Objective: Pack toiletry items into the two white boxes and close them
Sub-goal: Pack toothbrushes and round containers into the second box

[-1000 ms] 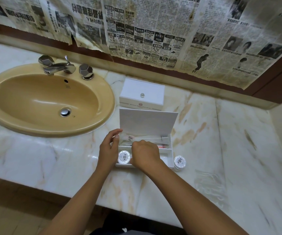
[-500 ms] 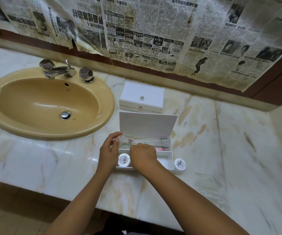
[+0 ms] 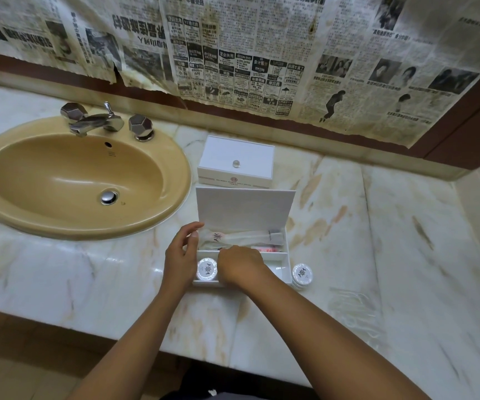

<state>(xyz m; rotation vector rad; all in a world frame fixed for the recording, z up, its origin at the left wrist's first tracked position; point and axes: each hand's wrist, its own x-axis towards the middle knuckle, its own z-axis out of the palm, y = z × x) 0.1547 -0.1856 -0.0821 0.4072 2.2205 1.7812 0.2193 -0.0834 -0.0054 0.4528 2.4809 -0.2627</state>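
Little has moved since the earlier frames: both hands remain at the open white box (image 3: 286, 265) and the view has only drifted slightly. Left hand (image 3: 179, 259) rests against the box's left wall, fingers loosely extended toward the raised lid (image 3: 244, 207), apparently steadying the box while the other hand works inside. Right hand (image 3: 240, 267) lies knuckles-up over the front compartment, fingers curled downward; whether they grip an item cannot be told, since they are hidden beneath the hand. One round wrapped disc (image 3: 207, 269) sits in the front compartment between the two hands, touching neither visibly. Long sachets (image 3: 250, 237) fill the rear compartment, just beyond the right hand's fingertips. A second disc (image 3: 301, 273) stands outside, just beside the box's right wall, not yet packed. Second white box (image 3: 236, 161), lid closed, stands behind on the marble counter (image 3: 406, 226)
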